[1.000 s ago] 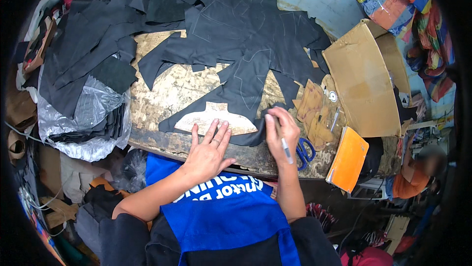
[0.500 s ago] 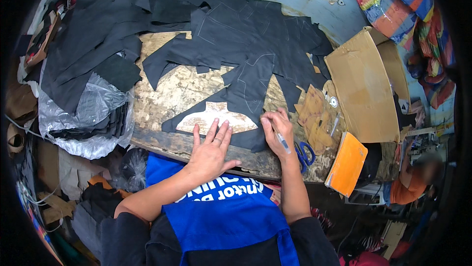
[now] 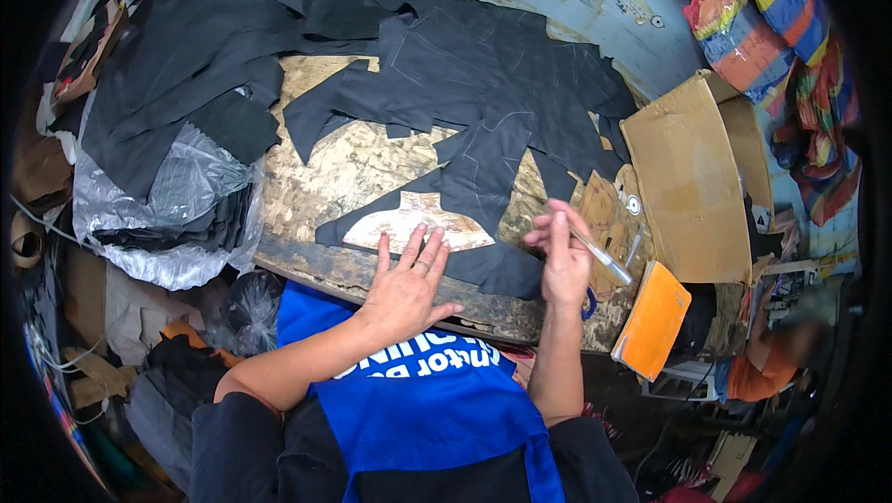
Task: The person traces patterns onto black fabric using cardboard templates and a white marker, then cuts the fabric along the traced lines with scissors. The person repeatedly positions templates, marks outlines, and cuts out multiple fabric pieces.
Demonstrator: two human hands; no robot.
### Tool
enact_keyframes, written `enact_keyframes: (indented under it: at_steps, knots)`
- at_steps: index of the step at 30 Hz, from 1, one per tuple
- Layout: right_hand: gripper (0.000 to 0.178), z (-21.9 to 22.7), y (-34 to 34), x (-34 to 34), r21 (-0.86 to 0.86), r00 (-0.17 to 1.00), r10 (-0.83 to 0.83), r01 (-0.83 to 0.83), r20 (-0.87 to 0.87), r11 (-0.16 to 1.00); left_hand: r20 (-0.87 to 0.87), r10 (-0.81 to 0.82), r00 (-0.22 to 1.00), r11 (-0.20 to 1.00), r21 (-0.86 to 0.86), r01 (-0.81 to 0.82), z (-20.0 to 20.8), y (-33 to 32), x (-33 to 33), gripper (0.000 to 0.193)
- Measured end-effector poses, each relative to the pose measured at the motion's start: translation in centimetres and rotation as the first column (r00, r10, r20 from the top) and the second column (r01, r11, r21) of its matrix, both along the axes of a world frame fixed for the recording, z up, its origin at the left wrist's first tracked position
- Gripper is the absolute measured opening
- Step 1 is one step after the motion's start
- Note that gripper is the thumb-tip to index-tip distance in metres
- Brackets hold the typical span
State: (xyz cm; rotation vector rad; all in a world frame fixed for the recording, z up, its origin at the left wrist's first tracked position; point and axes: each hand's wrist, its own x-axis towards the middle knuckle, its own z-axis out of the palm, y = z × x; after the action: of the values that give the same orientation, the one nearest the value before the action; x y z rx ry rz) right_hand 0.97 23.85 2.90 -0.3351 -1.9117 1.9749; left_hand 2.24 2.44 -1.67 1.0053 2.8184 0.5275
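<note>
A pale cardboard pattern piece (image 3: 416, 222) lies on a sheet of black fabric (image 3: 483, 178) spread over a worn wooden table (image 3: 344, 169). My left hand (image 3: 409, 285) lies flat with spread fingers on the pattern's near edge and the fabric. My right hand (image 3: 557, 257) is raised a little above the fabric to the right of the pattern and grips a silver pen (image 3: 602, 257), whose free end points right. Faint chalk outlines show on the black fabric further back.
More black fabric pieces (image 3: 195, 57) pile at the back left, beside a clear plastic bag of cut pieces (image 3: 177, 215). An open cardboard box (image 3: 692, 187) stands right, an orange booklet (image 3: 650, 317) and blue-handled scissors (image 3: 589, 302) near it. Another person (image 3: 771, 364) sits at lower right.
My right hand has lifted off the fabric and moved slightly right with the pen. My left hand stays pressed on the pattern.
</note>
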Motion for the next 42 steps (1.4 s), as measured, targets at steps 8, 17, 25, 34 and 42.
enact_keyframes:
  at_steps: [8, 17, 25, 34, 42]
  knots:
    - [0.01, -1.8, -9.4, -1.7, -0.054, 0.871, 0.489, -0.486, 0.054, 0.872, 0.096, -0.001, 0.995, 1.0, 0.021, -0.001, 0.2, -0.1, -0.1, 0.082]
    - [0.017, -2.3, -14.2, -3.9, 0.392, 0.796, 0.571, -0.599, 0.2, 0.698, -0.077, 0.005, 0.997, 0.99, 0.141, 0.006, -1.2, -0.1, 0.0, 0.073]
    - [0.014, -1.3, -13.6, -5.5, 0.575, 0.912, 0.382, -0.394, 0.15, 0.717, -0.032, -0.021, 0.999, 0.993, 0.119, 0.025, -0.4, -0.4, 0.1, 0.077]
    - [0.01, -1.6, -10.7, -7.1, 0.679, 0.921, 0.382, -0.333, 0.083, 0.655, -0.015, 0.006, 1.0, 0.996, 0.084, -0.004, 0.0, -0.1, 0.0, 0.084]
    - [0.009, -2.8, -11.2, -7.4, 0.67, 0.946, 0.324, -0.232, -0.014, 0.706, 0.021, -0.007, 1.0, 0.997, 0.079, 0.005, 0.2, -0.2, -0.1, 0.084]
